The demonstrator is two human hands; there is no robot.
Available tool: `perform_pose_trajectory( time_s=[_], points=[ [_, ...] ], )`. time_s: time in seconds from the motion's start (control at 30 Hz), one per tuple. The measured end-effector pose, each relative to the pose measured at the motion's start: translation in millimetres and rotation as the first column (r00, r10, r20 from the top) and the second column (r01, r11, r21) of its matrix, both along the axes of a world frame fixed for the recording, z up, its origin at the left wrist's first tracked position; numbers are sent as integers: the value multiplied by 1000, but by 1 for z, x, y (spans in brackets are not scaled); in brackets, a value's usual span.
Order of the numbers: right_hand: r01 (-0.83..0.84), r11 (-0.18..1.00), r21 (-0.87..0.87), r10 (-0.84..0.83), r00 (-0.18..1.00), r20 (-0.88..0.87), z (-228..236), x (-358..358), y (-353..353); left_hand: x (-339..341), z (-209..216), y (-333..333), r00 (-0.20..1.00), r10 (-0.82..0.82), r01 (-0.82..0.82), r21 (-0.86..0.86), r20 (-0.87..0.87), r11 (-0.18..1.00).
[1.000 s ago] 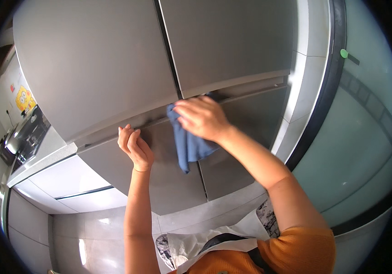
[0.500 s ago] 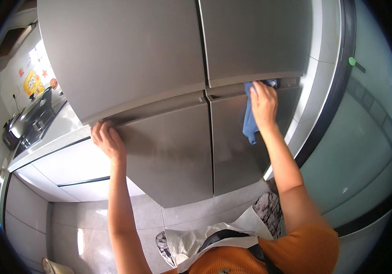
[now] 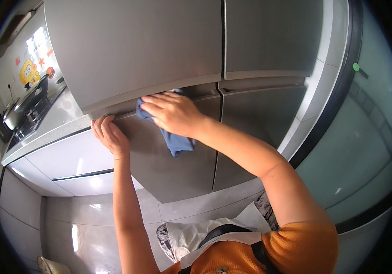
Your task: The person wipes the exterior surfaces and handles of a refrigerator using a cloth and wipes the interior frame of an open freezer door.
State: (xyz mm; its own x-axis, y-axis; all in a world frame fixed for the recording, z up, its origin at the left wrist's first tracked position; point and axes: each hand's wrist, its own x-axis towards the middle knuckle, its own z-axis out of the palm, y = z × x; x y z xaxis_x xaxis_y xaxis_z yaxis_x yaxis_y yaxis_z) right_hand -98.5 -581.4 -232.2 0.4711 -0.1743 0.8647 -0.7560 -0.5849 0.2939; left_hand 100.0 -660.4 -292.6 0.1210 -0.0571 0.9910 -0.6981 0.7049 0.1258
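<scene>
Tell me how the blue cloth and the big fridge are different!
Colour: the blue cloth is blue, while the fridge is silvery grey.
Size: the blue cloth is small and partly covered by the right grip; the fridge is huge and fills the middle of the view.
Shape: the blue cloth is bunched and hangs in folds, but the fridge has smooth, stiff doors.
Both look mostly one colour.

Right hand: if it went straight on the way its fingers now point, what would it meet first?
Most likely the upper left fridge door, near its lower edge, just past the right hand and its blue cloth. Depth is hard to judge from this one view.
</scene>
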Motion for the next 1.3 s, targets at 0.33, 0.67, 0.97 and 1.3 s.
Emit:
perform_pose_trajectory(
  time_s=[0.33,0.67,0.97,1.3],
  points=[
    [519,852,64,-523,849,81,0,-141,77,8,0,-1,997,15,-15,-5,73,1000],
    [609,793,-22,-574,758,309,-8,-169,98,2,-3,-4,995,74,-71,-50,68,996],
    [179,982,58,-187,961,205,-4,-26,21,2,-4,-3,997,52,-48,-60,59,997],
    [136,990,33,-135,991,-20,-9,45,-19,5,-5,-8,999,4,-9,-115,-48,993]
  ],
)
